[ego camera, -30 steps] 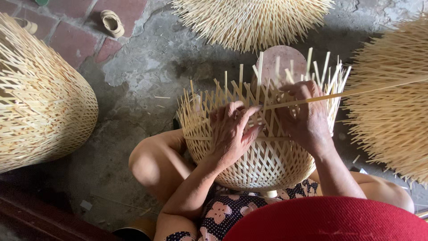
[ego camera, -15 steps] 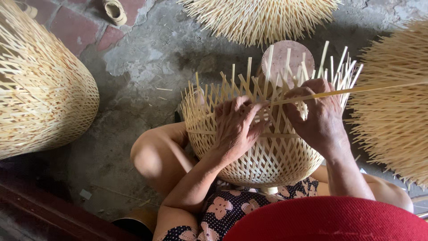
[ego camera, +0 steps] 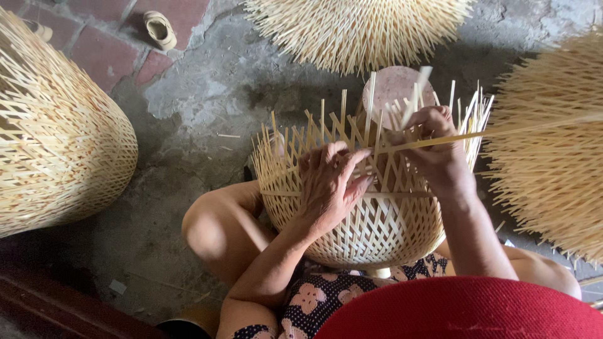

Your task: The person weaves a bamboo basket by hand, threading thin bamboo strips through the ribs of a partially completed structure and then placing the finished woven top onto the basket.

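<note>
A half-woven bamboo basket (ego camera: 370, 226) rests in my lap, its loose upright strips sticking up at the rim. My left hand (ego camera: 330, 185) lies flat on the weave near the rim, fingers pressing the strips. My right hand (ego camera: 436, 150) grips a long thin bamboo strip (ego camera: 502, 130) that runs off to the right, and it holds the strip against the upright strips. A pinkish round block (ego camera: 392, 88) shows behind the basket rim.
A large finished woven basket (ego camera: 53, 138) stands at the left. Spiky unfinished bamboo pieces lie at the top (ego camera: 358, 28) and at the right (ego camera: 553, 144). A small roll of tape (ego camera: 160, 28) sits on the brick and concrete floor. My red hat brim (ego camera: 465, 311) fills the bottom right.
My right hand has drawn the long strip along the rim and shifted slightly right. My left hand's fingers have spread over the weave. The view has moved a little.
</note>
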